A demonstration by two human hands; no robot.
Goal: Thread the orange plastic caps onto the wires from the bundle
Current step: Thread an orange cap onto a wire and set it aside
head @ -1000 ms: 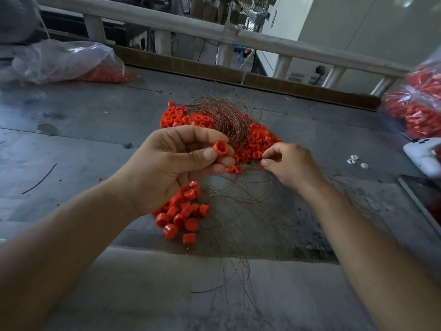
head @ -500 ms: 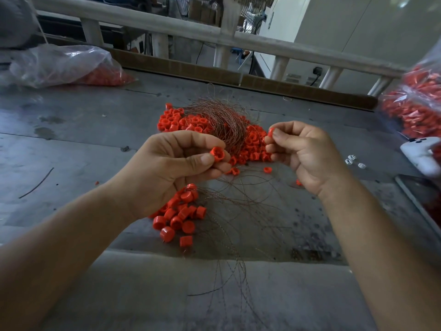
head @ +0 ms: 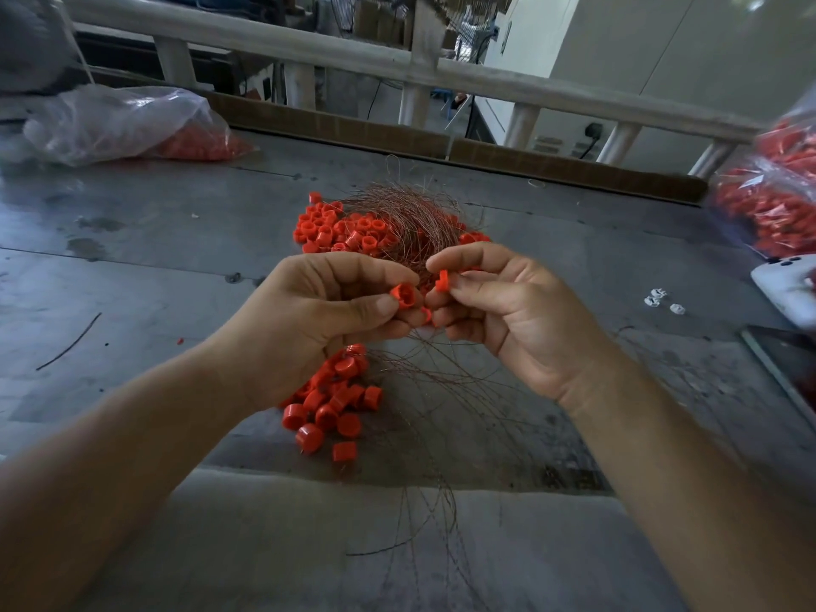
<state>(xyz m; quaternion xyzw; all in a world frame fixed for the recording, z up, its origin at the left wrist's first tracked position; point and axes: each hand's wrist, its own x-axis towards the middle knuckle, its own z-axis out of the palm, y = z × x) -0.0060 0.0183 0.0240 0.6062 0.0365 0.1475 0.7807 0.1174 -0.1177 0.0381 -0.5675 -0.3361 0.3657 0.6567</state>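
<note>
My left hand [head: 318,320] pinches an orange cap [head: 404,296] between thumb and forefinger, open side facing me. My right hand [head: 516,320] holds a second orange cap [head: 442,280] at its fingertips, a finger's width from the first. Thin wires hang from under both hands toward me. The brown wire bundle [head: 410,218] lies on the grey table just beyond the hands, over a heap of loose orange caps [head: 340,229]. A smaller pile of caps [head: 335,404] lies under my left wrist.
A clear bag of orange caps [head: 119,125] lies at the far left, another bag [head: 772,201] at the right edge. A white device [head: 786,289], small white clips [head: 660,300] and a dark flat slab [head: 786,360] sit at the right. A rail [head: 353,55] bounds the table's far side.
My right hand rose from the heap with a cap and moved left until it nearly meets the cap in my left hand. My left hand stayed roughly where it was.
</note>
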